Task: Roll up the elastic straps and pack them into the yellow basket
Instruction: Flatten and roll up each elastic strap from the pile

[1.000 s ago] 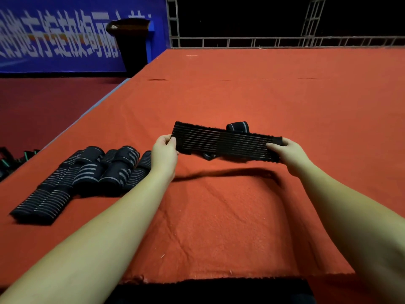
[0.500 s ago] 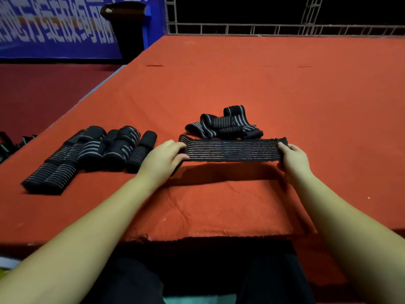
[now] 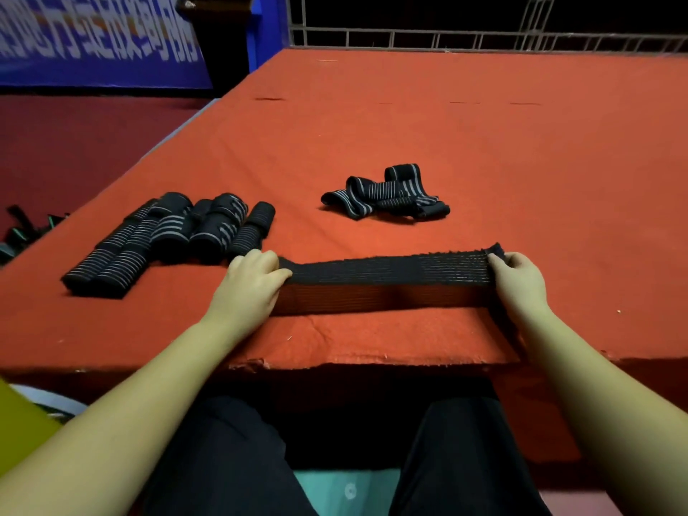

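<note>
Two hands grasp one elastic strap, stretched taut just above the table's near edge: left hand pinches one end, right hand the other. To roll well, I would lay it flat, start tight at one end and keep edges aligned. Rolled straps lie toward the left edge; a loose pile waits mid-table.

The left hand covers the near end of the stretched black strap, so its grip there cannot be seen. At the strap's other end, the right hand hides its own fingertips behind the fabric. Left of the strap, a yellow shape is cut off by the frame edge. Far beyond the strap, white lettering on a blue banner is blurred and cropped, unreadable.
</note>
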A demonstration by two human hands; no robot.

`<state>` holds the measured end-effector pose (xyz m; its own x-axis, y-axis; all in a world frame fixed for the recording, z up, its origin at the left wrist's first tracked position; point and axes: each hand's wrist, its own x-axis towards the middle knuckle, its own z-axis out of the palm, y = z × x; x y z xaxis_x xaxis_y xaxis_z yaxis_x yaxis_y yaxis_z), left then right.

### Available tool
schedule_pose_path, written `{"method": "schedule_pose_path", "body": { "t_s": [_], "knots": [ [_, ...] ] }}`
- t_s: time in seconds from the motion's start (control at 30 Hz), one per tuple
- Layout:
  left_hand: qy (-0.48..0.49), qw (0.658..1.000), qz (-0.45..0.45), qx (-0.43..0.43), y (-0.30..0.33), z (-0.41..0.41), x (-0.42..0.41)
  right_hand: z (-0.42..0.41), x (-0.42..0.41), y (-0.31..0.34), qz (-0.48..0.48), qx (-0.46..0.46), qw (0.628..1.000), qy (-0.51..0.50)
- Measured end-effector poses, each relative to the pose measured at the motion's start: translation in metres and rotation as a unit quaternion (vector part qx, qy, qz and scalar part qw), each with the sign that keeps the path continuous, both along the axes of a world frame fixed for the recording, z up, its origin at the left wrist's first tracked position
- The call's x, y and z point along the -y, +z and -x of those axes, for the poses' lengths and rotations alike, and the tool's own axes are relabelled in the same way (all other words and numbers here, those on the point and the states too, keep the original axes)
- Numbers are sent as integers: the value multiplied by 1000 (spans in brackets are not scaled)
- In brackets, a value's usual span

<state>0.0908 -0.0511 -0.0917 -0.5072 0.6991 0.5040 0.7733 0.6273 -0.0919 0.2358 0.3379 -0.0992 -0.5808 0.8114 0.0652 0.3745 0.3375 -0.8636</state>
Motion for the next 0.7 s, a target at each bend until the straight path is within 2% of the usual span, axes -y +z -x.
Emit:
{"method": "schedule_pose_path", "body": {
  "t_s": [0.13,0.33,0.53,0.7],
  "knots": [
    [26,1000,-16,4,-19,-9,15,-16,-6,-13,-80,84,993,-3],
    [28,998,25,41,-42,-14,27,-25,-3,-25,-170,180,969,-13],
    [62,995,11,71,-49,-15,31,-23,-1,-28,-178,184,966,-40],
    [86,994,-29,61,-54,-14,30,-24,2,-24,-170,200,964,-46]
  ]
}}
